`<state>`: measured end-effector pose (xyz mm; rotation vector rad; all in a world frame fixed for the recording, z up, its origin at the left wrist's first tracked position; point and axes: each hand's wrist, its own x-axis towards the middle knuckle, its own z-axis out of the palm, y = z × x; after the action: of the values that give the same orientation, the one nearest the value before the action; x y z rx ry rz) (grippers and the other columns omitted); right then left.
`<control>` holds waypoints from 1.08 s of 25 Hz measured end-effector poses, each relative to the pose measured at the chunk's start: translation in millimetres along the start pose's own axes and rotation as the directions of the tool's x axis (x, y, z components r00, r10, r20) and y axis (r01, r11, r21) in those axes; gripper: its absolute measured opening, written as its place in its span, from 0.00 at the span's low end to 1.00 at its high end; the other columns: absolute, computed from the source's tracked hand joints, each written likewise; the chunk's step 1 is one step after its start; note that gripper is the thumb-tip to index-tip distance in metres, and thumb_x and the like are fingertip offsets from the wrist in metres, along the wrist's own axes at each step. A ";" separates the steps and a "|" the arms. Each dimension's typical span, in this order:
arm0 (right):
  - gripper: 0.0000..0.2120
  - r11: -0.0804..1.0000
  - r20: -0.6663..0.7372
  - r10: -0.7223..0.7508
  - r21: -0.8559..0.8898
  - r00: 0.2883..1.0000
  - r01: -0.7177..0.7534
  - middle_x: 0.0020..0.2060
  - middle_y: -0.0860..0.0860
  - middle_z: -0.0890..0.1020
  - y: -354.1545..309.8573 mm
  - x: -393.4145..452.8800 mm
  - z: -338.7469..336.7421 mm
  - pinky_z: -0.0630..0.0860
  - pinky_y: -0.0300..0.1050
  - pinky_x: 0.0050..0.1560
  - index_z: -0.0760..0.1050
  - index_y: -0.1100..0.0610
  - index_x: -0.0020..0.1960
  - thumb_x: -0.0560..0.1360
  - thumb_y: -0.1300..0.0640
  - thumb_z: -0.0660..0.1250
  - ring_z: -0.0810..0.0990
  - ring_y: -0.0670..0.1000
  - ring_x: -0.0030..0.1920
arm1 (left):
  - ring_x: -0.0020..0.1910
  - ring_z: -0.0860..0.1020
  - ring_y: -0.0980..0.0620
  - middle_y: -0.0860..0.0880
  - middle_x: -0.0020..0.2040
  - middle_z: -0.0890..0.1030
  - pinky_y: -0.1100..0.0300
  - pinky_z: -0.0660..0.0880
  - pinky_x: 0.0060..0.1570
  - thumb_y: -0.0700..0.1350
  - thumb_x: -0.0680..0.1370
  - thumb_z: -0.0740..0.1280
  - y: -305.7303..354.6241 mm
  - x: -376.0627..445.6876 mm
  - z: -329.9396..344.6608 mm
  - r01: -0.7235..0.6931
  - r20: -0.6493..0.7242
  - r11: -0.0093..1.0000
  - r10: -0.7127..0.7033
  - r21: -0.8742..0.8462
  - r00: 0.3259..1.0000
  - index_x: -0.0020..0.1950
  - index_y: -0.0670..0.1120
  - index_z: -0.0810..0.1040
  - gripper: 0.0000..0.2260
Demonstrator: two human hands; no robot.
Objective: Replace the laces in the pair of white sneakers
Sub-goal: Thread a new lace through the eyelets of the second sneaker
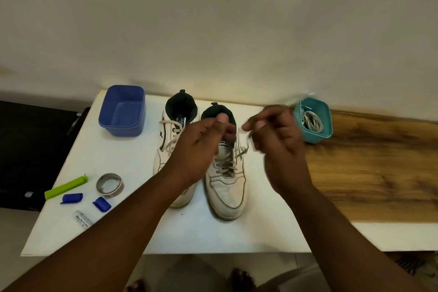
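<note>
Two hands pinching flat grey laces over scuffed white leather sneaker.

1 head view, looking forward and down, close over white table

A flat white desk carries a pair of worn white lace-up sneakers at its middle. A blue plastic tub sits at the far left corner. Near the left edge lie a green plastic clip, a tape roll, two blue caps and a small labelled packet.
</note>
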<state>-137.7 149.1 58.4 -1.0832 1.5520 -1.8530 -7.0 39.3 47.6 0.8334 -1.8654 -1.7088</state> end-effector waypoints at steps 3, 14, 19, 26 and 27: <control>0.06 0.958 0.501 0.174 -0.286 0.848 -0.027 0.40 0.54 0.82 4.0 -11.5 6.6 0.80 0.55 0.43 0.75 0.62 0.49 0.78 0.70 0.61 0.82 0.55 0.41 | 0.47 0.84 0.49 0.47 0.49 0.86 0.54 0.81 0.45 0.60 0.80 0.59 9.5 -4.8 -2.7 0.223 0.151 0.951 -0.193 -0.215 0.970 0.56 0.49 0.83 0.19; 0.07 0.903 -0.055 0.268 -0.333 0.962 -0.271 0.44 0.49 0.86 18.8 2.2 9.5 0.79 0.42 0.44 0.85 0.54 0.51 0.81 0.55 0.69 0.83 0.49 0.43 | 0.38 0.83 0.59 0.53 0.38 0.85 0.66 0.76 0.38 0.46 0.82 0.66 -11.9 -16.2 15.5 0.029 -0.011 0.992 -0.028 0.124 1.000 0.47 0.48 0.85 0.10; 0.08 0.935 -0.079 0.354 0.032 0.932 -0.353 0.41 0.57 0.85 18.4 1.4 8.5 0.80 0.44 0.46 0.82 0.59 0.53 0.84 0.58 0.64 0.83 0.51 0.43 | 0.39 0.83 0.58 0.53 0.43 0.85 0.61 0.79 0.39 0.46 0.79 0.71 -16.0 -10.3 11.5 0.037 -0.031 0.993 -0.034 0.108 0.999 0.52 0.50 0.85 0.04; 0.12 0.874 -0.269 0.281 -0.326 0.921 -0.361 0.42 0.42 0.84 29.7 7.7 -14.7 0.76 0.42 0.47 0.85 0.49 0.56 0.82 0.61 0.65 0.80 0.41 0.40 | 0.28 0.74 0.51 0.48 0.26 0.73 0.55 0.69 0.32 0.65 0.80 0.60 -25.0 -2.7 -8.5 0.198 -0.267 0.798 -0.048 0.569 0.962 0.31 0.45 0.73 0.28; 0.10 0.825 -0.199 0.265 -0.459 0.943 -0.329 0.43 0.42 0.85 31.4 5.4 -12.0 0.77 0.41 0.46 0.84 0.48 0.56 0.81 0.60 0.67 0.81 0.40 0.41 | 0.28 0.74 0.52 0.48 0.25 0.73 0.55 0.69 0.32 0.68 0.78 0.60 -26.5 -4.4 -2.0 0.205 -0.242 0.756 -0.063 0.622 0.968 0.29 0.46 0.73 0.30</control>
<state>-154.3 144.4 29.0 -0.8587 2.2035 -1.3710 0.6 40.0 21.7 1.3782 -2.3093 -0.9622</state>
